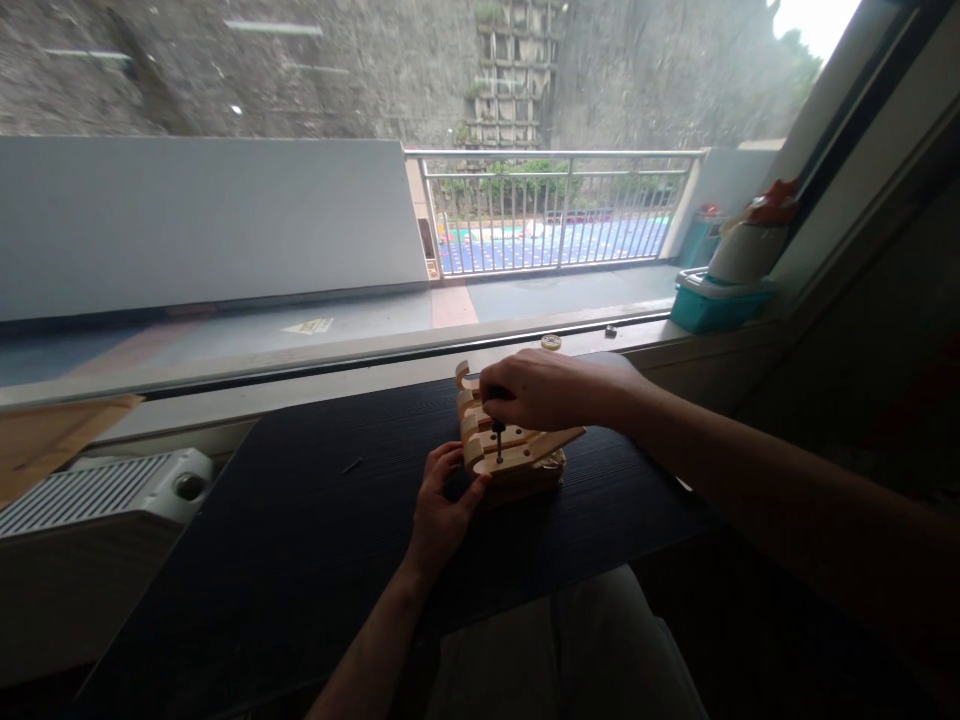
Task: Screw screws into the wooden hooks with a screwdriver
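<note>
Wooden piece [514, 462]: left hand [442, 506] grip clamped on edge; right hand [546, 390] grip clamped on screwdriver [499, 427].

My right hand [547, 388] grips a screwdriver [499, 430], its tip down on a wooden piece [519, 459]. My left hand [441, 508] holds that piece's near left edge. A small dark rod [352, 465] lies on the black table [300, 540].

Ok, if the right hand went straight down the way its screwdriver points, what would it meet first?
The wooden assembly; the screwdriver seems to touch it at the tip, though depth is unclear.
</note>
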### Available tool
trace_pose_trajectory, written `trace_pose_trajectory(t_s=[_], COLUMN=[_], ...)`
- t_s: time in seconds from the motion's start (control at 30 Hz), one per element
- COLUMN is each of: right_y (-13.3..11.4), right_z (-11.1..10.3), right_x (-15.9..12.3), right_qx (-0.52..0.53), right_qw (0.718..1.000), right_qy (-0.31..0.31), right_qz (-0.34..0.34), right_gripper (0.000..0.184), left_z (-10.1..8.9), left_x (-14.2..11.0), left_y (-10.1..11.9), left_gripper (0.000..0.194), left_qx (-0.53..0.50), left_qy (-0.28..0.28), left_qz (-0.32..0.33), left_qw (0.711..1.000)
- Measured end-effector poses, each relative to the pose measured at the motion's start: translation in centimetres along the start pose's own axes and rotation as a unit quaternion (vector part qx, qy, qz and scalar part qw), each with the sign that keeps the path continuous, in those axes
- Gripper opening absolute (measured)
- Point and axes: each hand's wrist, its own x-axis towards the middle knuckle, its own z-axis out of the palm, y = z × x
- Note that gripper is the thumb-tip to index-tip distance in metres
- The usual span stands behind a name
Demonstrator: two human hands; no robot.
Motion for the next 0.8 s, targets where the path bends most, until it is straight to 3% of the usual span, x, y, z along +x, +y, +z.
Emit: trace_pose_trajectory(t_s=[0.23, 0.53, 0.8], right_y=[-0.3, -0.2, -0.1], right_z=[0.4, -1.3, 0.2], right_x=[0.4, 0.2, 0.4], right_qx=[-0.029, -0.003, -0.005], right_qw=[0.999, 0.999, 1.0], right_qy=[-0.003, -0.032, 0.01], right_qz=[0.025, -0.029, 0.02], right_gripper=[0.033, 0.022, 0.03], left_z=[0.0, 0.0, 0.1], left_x=[0.0, 0.0, 0.1], left_y=[-0.2, 0.1, 0.1], left_gripper=[0.03, 0.031, 0.03], left_qx=[0.0, -0.003, 0.005], left_qy=[0.0, 0.002, 0.005], left_qz=[0.007, -0.002, 0.01], left_qw=[1.0, 1.0, 1.0])
